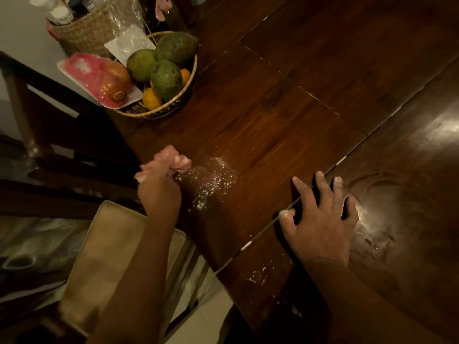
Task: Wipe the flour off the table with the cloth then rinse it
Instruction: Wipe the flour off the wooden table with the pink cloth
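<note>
Wiping looks barely begun; the left grip [159, 181] clenches the bunched pink cloth [180, 163] at the bench [285, 108] edge; the main flour patch [213, 180] lies just beside it at 4 o'clock, unswept; more specks [258, 273] lie at 5 o'clock; the right grip [320, 217] lies flat, released; rinsing is not yet done.

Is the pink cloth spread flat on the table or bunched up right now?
Bunched up. The left hand grips the cloth as a wad, ends poking out of the fist, beside the flour on the table.
</note>
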### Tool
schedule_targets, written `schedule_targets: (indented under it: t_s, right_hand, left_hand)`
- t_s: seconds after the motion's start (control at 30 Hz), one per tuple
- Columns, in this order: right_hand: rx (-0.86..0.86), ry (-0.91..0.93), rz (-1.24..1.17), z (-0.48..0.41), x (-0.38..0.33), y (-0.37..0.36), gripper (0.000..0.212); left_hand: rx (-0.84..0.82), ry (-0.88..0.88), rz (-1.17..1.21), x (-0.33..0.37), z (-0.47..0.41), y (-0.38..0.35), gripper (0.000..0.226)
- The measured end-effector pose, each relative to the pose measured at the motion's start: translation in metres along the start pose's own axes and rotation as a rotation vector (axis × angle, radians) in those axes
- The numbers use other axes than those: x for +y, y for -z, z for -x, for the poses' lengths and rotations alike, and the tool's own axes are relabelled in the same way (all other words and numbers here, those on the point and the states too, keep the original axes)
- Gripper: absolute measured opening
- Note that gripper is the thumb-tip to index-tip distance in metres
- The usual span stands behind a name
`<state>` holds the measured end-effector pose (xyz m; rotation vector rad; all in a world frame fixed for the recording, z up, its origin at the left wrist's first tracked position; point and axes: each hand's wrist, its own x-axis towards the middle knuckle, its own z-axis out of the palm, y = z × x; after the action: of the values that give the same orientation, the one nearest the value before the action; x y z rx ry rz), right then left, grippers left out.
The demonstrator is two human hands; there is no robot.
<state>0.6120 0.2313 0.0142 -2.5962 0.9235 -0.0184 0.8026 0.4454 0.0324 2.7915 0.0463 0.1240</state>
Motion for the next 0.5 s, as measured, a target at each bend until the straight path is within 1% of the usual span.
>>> schedule_targets:
  t_s: [0.07,0.13,0.23,0.27,0.33,0.4,0.5]
  right_hand:
    - [0.006,0.006,-0.007,0.001,0.000,0.000,0.064]
    - [0.018,0.015,-0.001,0.001,0.001,0.000,0.065]
    - [0.003,0.016,0.001,-0.001,0.001,0.000,0.066]
    - [0.002,0.019,0.011,-0.001,0.001,0.000,0.065]
    - [0.008,0.021,0.023,-0.001,0.001,-0.001,0.064]
    - [0.009,0.018,0.022,0.000,0.002,-0.002,0.063]
    - [0.013,0.023,0.010,0.000,0.002,-0.003,0.063]
  left_hand:
    - [-0.077,-0.090,-0.012,0.000,0.033,0.004,0.039]
    - [-0.118,-0.143,0.048,-0.007,0.055,0.011,0.040]
    - [-0.156,-0.206,0.078,-0.010,0.061,0.018,0.032]
    - [-0.150,-0.243,0.085,-0.007,0.053,0.020,0.030]
    - [-0.065,-0.323,0.092,-0.007,0.021,0.013,0.030]
    - [0.017,-0.280,0.118,-0.004,-0.021,0.005,0.035]
    - [0.072,-0.120,0.074,0.013,-0.063,-0.014,0.038]
